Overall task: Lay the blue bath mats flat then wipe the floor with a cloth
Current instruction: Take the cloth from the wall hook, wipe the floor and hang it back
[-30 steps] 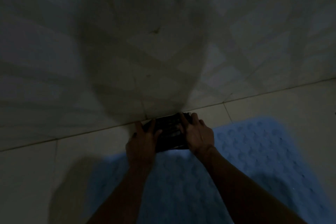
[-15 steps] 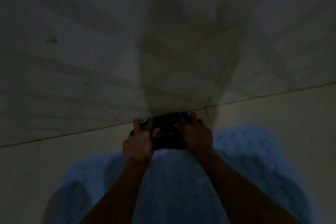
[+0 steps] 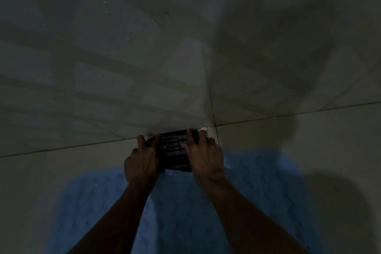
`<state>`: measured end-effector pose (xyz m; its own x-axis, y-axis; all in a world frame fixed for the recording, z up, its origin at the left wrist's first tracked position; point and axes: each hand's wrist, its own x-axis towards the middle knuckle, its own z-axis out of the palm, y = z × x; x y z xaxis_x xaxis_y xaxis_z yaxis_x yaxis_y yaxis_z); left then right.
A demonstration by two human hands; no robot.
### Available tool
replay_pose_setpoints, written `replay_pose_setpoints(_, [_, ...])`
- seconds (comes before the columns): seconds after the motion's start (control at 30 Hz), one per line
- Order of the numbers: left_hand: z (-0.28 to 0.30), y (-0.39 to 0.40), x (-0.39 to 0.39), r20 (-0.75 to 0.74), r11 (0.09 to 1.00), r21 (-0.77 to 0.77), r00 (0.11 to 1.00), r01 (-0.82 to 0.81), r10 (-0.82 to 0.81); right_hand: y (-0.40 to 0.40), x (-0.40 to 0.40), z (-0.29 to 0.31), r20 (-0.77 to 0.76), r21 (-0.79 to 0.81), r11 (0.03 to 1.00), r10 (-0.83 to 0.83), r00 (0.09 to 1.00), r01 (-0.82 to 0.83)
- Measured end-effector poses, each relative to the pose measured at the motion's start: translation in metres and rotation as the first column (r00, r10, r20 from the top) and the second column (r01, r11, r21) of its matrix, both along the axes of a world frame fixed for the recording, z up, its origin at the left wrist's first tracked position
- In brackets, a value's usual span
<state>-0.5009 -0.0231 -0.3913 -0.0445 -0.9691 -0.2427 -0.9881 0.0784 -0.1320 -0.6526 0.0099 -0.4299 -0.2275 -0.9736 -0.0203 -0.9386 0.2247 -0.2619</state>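
Cloth (image 3: 174,151) flat under both hands' fingers (image 3: 190,137)

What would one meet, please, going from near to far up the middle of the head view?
Blue bath mat → dark striped cloth, pressed between the left hand and right hand → pale tiled floor.

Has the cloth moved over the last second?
Yes. The cloth has slid to the right. Its right end now lies much closer to the grout line that runs across the floor from the wall.
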Motion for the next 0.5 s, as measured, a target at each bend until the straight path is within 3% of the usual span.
replay_pose_setpoints(0.17, [-0.001,0.005,-0.017,-0.035,1.0,-0.018,0.999,-0.02,0.019,0.006,-0.018,0.005,-0.009,-0.036,0.999,-0.003,1.0,0.003])
replay_pose_setpoints(0.3, [-0.015,0.01,-0.034,-0.147,0.998,-0.039,0.989,-0.04,0.034,0.012,-0.038,0.004,-0.003,0.064,0.998,-0.012,1.0,0.012])
replay_pose_setpoints(0.37, [-0.022,0.015,-0.041,-0.197,0.998,-0.056,0.98,-0.041,0.029,0.016,-0.046,0.0,0.051,0.059,0.998,-0.006,0.999,0.003])
replay_pose_setpoints(0.5, [-0.027,0.014,-0.052,-0.231,0.998,-0.069,0.973,0.001,-0.017,0.018,-0.064,-0.005,0.02,0.09,0.995,-0.055,0.998,0.053])
